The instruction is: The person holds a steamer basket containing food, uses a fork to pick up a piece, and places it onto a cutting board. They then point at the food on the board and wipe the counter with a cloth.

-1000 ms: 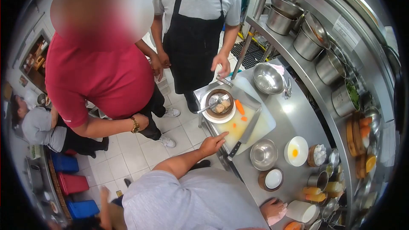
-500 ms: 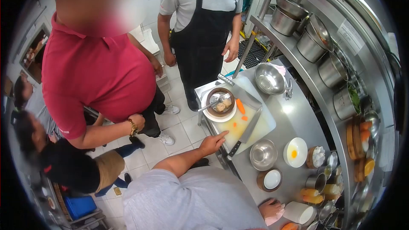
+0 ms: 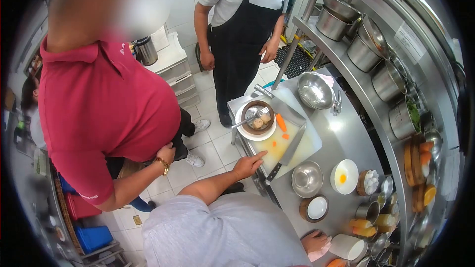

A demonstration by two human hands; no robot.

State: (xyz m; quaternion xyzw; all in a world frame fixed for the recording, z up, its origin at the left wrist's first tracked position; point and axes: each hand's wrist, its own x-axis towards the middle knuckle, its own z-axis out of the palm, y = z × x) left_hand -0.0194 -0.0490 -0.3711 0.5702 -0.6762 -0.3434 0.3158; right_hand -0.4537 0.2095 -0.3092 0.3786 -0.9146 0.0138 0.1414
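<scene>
My left hand [image 3: 247, 165] is at the near left edge of the white cutting board [image 3: 310, 141], its index finger stretched out and nothing visibly held. On the board lie a large knife [image 3: 292, 146] with a black handle, a cleaver [image 3: 287, 109] and orange carrot pieces [image 3: 281, 122]. A round brown container [image 3: 258, 125] with pale food and a fork [image 3: 247, 120] sits on a white plate [image 3: 253, 136]. My right hand [image 3: 314, 242], low on the steel counter, is closed on a pinkish cloth [image 3: 320, 253]. Its fingertips are partly hidden.
Metal bowls [image 3: 307, 179] and a white bowl with an egg yolk [image 3: 344, 177] stand on the counter [image 3: 341, 136]. Pots [image 3: 332, 23] line the shelf at right. Across the counter's corner stands a person in a black apron [image 3: 240, 34]; a person in red [image 3: 111, 113] stands at left.
The person in red appears further left and larger, and people behind are now mostly hidden. The aproned person appears slightly further right. Both my hands hold their places.
</scene>
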